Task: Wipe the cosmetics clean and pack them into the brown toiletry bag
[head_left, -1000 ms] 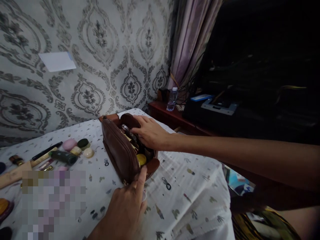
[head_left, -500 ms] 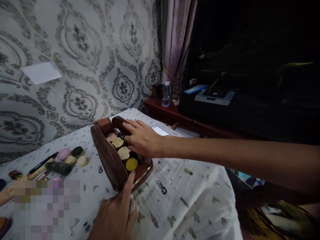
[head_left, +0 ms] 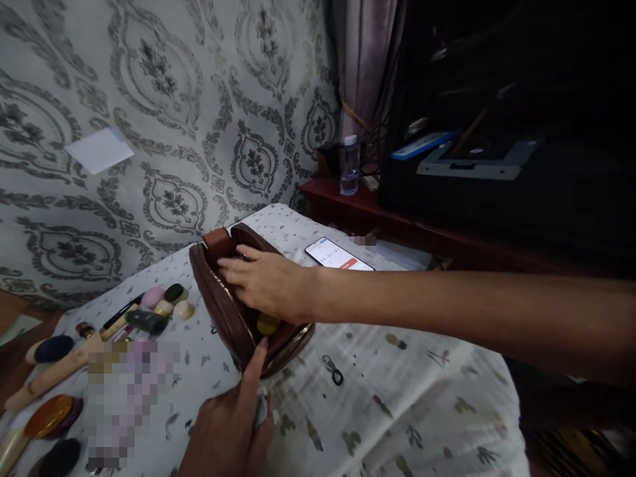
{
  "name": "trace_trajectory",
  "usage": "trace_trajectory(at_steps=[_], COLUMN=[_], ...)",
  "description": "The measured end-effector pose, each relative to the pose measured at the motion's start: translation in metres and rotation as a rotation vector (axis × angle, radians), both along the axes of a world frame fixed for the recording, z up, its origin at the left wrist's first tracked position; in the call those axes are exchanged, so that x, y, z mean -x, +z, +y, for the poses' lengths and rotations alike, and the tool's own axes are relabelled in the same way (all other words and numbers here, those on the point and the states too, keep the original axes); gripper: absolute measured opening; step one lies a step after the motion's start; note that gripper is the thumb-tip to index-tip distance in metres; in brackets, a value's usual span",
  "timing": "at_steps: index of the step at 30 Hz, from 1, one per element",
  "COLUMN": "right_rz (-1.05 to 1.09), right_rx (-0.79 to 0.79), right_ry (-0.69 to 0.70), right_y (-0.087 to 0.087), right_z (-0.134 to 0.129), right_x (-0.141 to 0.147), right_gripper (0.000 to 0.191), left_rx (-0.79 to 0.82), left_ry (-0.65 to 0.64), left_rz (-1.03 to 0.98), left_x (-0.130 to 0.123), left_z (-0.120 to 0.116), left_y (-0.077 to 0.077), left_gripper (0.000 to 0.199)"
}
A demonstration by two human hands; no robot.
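A brown zip bag lies unzipped on the patterned white cloth. My right hand reaches over its opening from the right, fingers spread above the inside and hiding most of the contents. Below that palm a yellow round item shows inside the bag. My left hand is at the near end, its index finger stretched onto the bag's rim. Something small and pale grey sits between that hand's thumb and the other fingers; what it is I cannot make out.
Makeup brushes, sponges and a dark green tube lie on the left. Behind the right forearm is a lit phone. A clear bottle stands on the red-brown shelf beside a large dark screen.
My right hand has shifted left and lower over the bag, covering round items seen before. The view has turned, so more of the brushes and the phone shows. My left hand keeps its place.
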State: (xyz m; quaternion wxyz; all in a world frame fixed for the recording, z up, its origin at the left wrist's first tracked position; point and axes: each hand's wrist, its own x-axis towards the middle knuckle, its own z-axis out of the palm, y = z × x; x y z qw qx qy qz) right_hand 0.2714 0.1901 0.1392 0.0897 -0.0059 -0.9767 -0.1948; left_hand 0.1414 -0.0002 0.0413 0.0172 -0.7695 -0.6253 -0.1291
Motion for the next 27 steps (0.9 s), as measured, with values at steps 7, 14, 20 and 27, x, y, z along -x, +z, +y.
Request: trace_trajectory(at_steps=[7, 14, 20, 27], right_rz=[-0.285, -0.354, -0.289, -0.294], right_rx=[-0.004, 0.083, 0.153, 0.106], right_ry=[0.023, -0.051, -0.047, 0.036], right_y=[-0.024, -0.011, -0.013, -0.016], right_z=[-0.003, -0.010, -0.011, -0.008], right_x=[0.035, 0.034, 0.031, 0.025], right_gripper=[0.019, 0.017, 0.015, 0.016], left_rx=[-0.042, -0.014, 0.119, 0.251], left_ry=[0.025, 0.050, 0.085, 0.058], left_rz=[0.015, 0.126, 0.060, -0.044], left_x=[-0.002, -0.001, -0.001, -0.008], left_z=[-0.002, -0.002, -0.003, -0.003], left_y=[0.000, 0.014, 0.021, 0.036], left_gripper=[0.071, 0.069, 0.072, 0.074])
